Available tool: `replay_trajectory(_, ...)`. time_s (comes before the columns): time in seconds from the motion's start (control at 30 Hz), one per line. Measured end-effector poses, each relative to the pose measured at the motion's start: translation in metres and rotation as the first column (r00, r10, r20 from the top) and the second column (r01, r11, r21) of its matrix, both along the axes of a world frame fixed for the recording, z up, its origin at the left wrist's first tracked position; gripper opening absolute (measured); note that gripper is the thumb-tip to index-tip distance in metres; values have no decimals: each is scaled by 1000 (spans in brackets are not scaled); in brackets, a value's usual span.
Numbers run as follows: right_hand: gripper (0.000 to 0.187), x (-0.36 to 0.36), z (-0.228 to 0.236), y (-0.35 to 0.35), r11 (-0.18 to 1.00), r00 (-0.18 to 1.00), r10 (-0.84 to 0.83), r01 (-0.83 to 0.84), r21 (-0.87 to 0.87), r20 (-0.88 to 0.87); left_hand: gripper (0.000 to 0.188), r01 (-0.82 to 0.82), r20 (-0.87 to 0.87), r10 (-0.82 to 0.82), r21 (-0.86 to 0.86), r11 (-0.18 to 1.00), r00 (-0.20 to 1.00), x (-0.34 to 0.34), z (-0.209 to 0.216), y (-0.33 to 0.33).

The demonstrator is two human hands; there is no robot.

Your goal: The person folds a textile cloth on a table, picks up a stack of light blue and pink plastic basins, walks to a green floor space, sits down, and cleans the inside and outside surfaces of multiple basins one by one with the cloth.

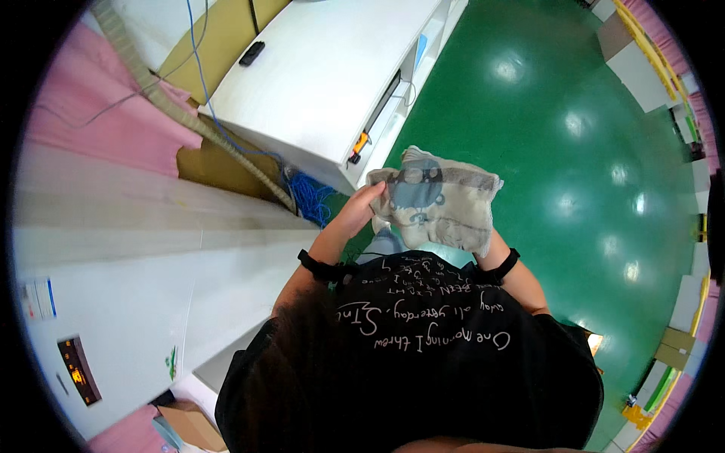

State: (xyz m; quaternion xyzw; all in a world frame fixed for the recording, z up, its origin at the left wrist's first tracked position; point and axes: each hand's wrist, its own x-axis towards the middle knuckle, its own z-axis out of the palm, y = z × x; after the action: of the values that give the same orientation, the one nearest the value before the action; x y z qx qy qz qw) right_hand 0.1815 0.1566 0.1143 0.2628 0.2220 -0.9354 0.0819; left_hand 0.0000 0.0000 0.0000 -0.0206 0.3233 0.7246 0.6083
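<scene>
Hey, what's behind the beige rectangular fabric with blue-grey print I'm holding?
Shiny green floor shows beyond the beige printed fabric, and your black-banded right forearm passes behind its lower right corner. Your right hand and anything else directly behind are covered.

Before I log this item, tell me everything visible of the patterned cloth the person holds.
The patterned cloth looks soft, beige-grey, with darker bands and a blue-grey cartoon-like figure. Roughly four-sided and rumpled, it is held up in front of the black shirt, with the green floor beyond. The left hand grips its left edge; the right hand is hidden, apparently behind it.
</scene>
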Motion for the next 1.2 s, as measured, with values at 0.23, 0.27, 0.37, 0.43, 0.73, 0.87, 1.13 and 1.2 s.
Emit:
replay_trajectory(0.23,60,-81,-28,38,983,985,150,-158,99,80,36,-218,-273,175,-135,967,946,-27,17,-6)
replay_trajectory(0.27,57,-84,-38,43,981,986,148,-157,117,80,36,-255,-341,185,-171,952,922,-31,14,-7)
replay_trajectory(0.37,51,-91,-59,47,976,998,57,-62,210,29,41,-321,-434,210,-199,926,876,-39,6,-5)
replay_trajectory(0.43,40,-89,-72,54,976,999,-43,39,216,11,44,-363,-526,217,-192,912,822,-42,6,-3)
replay_trajectory(0.73,49,-104,-126,105,871,1000,-19,8,491,18,60,-629,-893,-10,-325,706,450,-41,-11,-8)
replay_trajectory(0.87,55,-100,-132,88,878,999,-14,-11,478,49,64,-686,-801,-598,-426,589,-16,-46,-67,-57)
replay_trajectory(1.13,60,-108,-161,27,766,985,160,-162,622,59,58,-564,-764,-537,-635,528,357,-130,-110,-96)
replay_trajectory(1.2,63,-117,-164,30,649,962,189,-273,710,197,54,-531,-753,-480,-658,533,451,-131,-102,-68)
